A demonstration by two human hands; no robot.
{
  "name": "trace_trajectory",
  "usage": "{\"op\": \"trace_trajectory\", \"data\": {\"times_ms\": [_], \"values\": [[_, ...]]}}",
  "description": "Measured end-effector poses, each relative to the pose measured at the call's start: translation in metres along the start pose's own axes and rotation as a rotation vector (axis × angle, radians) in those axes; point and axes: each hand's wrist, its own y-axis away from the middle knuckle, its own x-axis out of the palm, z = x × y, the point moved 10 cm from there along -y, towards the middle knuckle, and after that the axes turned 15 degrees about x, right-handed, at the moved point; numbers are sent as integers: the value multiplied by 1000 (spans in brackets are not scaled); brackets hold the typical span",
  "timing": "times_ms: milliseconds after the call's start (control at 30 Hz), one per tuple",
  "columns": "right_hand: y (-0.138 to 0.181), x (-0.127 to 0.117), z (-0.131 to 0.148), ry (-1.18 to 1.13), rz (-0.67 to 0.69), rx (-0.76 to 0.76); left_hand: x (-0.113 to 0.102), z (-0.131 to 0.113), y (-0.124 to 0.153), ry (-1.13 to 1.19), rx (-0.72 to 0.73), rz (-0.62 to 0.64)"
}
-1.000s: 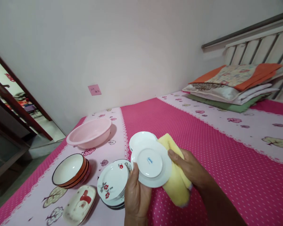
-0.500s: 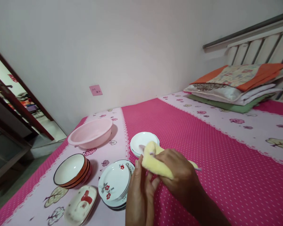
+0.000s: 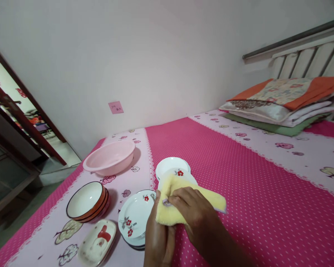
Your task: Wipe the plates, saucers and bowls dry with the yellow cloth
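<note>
In my left hand (image 3: 158, 233) is a white plate (image 3: 187, 175) with red flowers, tilted so that its face shows at the top. My right hand (image 3: 193, 209) grips a yellow cloth (image 3: 208, 194) and presses it on the plate's face, covering most of it. Just beyond the held plate lies a small stack of white plates (image 3: 169, 163). Left of my left hand stands another stack of flowered plates (image 3: 136, 218), partly hidden by that hand.
At the left are nested brown bowls (image 3: 86, 200), a square dish with a red-scarfed figure (image 3: 97, 243) and a pink basin (image 3: 110, 157). Folded pillows and cloths (image 3: 284, 100) lie at the far right of the pink bedspread (image 3: 253, 178). A white wall rises behind.
The held plate has turned from edge-on to show its flowered face. The yellow cloth has spread and moved down and left over it with my right hand. The view has shifted slightly.
</note>
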Motion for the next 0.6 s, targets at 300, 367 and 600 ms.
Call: {"op": "trace_trajectory", "data": {"times_ms": [300,367,600], "values": [[-6,-20,-55,81,-202,173,15,23,1,-133,-57,329],[-7,-22,-69,111,-204,233,15,27,1,-100,-90,336],[0,-14,-72,18,-52,334,15,13,-10,79,-19,229]]}}
